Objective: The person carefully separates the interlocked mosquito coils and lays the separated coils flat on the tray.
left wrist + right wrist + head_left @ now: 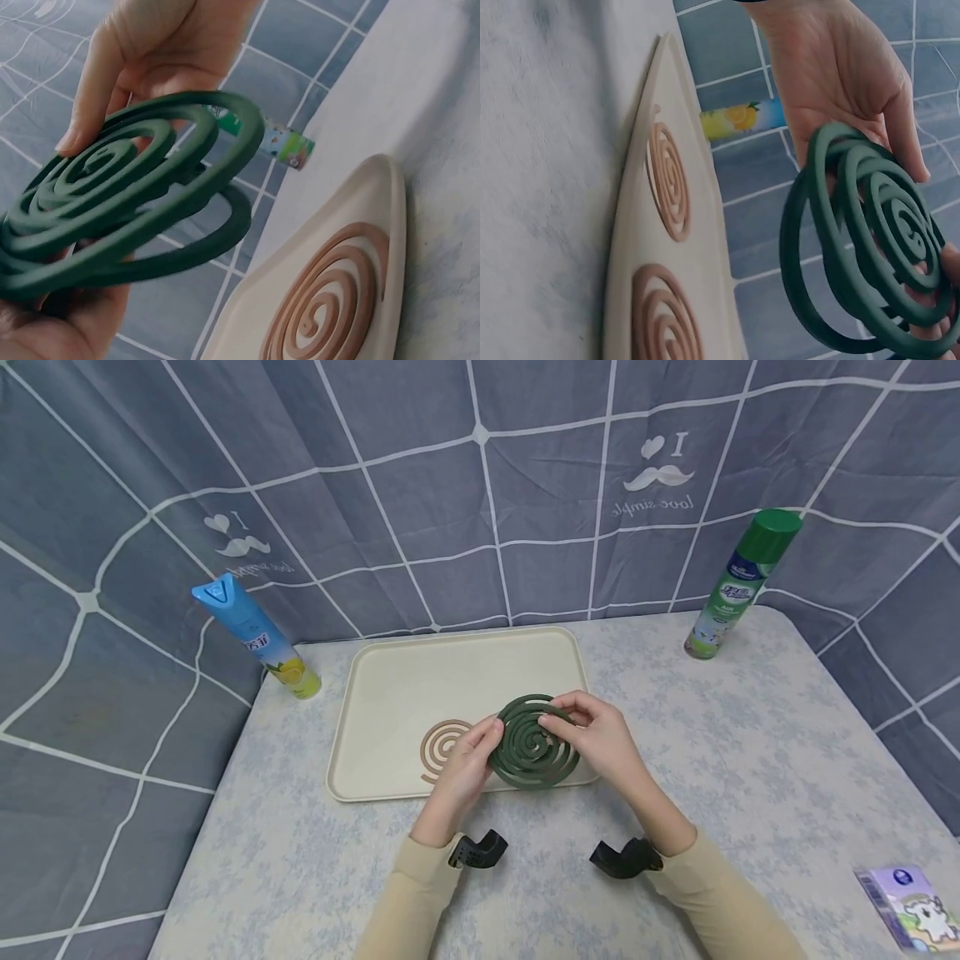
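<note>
A green mosquito coil (534,760), looking like two nested spirals partly apart from each other, is held above the tray's front edge. My left hand (463,768) pinches its left rim, thumb on top. From the upper right, my right hand (603,739) grips it, with the thumb reaching over the turns. Below lies a cream tray (450,668) bearing a brown coil (311,315) on its left part. The right wrist view has two brown coils on it, the nearer one (660,300) hidden in the head view behind the green coil and hands.
At the back left stands a blue and yellow spray can (262,639). A green spray can (738,589) is at the back right. Near the table's right front lies a purple packet (911,906). A grey checked curtain (420,510) hangs behind the table (300,877).
</note>
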### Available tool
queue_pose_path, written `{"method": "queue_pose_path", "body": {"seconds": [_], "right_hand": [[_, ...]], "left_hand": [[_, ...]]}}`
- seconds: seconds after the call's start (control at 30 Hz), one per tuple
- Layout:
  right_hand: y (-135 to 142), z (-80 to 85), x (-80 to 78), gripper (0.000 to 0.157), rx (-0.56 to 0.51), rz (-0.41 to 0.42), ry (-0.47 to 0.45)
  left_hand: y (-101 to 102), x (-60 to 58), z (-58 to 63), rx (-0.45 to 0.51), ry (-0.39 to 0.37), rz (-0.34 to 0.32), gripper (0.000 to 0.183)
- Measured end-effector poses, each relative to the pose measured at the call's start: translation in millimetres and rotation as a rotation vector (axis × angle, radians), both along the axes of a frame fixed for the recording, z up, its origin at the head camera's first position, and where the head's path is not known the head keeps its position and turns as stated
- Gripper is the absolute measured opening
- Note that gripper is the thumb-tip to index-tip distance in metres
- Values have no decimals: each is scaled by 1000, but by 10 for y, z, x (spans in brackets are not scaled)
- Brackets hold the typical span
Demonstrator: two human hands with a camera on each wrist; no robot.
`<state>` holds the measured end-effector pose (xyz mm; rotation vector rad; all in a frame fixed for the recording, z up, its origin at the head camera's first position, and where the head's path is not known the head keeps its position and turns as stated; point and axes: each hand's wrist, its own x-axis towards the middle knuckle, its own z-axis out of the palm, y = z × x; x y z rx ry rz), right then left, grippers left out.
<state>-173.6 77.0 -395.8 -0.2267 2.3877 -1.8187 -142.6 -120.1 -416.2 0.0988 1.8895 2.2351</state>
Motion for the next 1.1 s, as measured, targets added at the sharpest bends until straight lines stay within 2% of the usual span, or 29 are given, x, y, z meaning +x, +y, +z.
{"method": "queue_pose_path", "body": {"seconds": [0.13,0.3,0.53,0.67,0.8,1.1], "right_hand": [[-19,-50,8,30,-61,-28,-57],[-80,-144,44,30,-142,-48,-150],[-157,-217,68,31,-263,-58,-203],[-152,-232,55,32,-313,-76,-242],[-132,-236,33,33,-358,-67,-256],[-103,-238,21,37,-359,-49,-271]], "left_hand": [[29,2,-29,55,8,53,48],[56,1,-44,174,16,108,51],[106,20,-34,273,-1,164,50],[151,27,-45,336,-2,169,49],[172,36,-55,354,-5,159,51],[170,38,-62,379,-8,150,49]]}}
